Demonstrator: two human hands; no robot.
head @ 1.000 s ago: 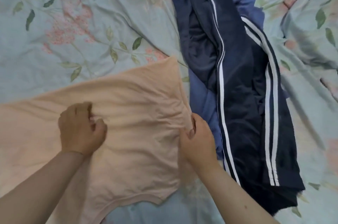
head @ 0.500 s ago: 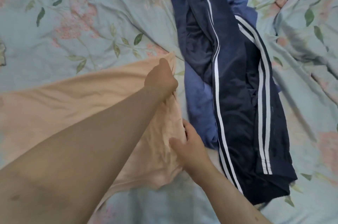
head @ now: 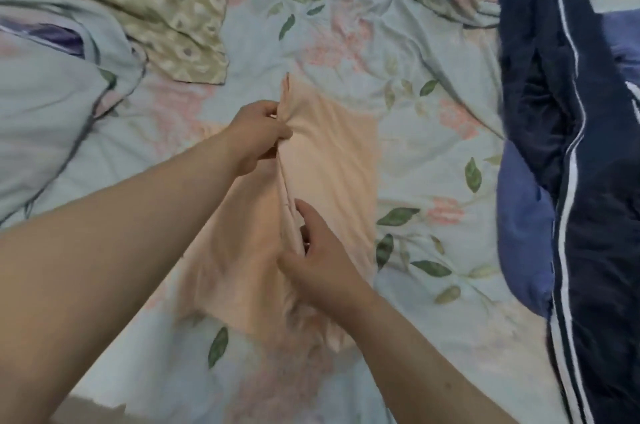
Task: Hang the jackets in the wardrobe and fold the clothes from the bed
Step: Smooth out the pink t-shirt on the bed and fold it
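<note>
Peach garment (head: 332, 153) lies mid-bed (head: 415, 112), left hand (head: 259, 136) and right hand (head: 322, 264) each with grip pinched on its raised centre crease; slack cloth may slip or bunch, skewing the fold.

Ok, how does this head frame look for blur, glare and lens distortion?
Head view: soft even light, no glare; the near edge of the peach garment and the navy striped garment look smeared; the left hand and right hand read fairly sharp; the wide lens swells the near left forearm.
</note>
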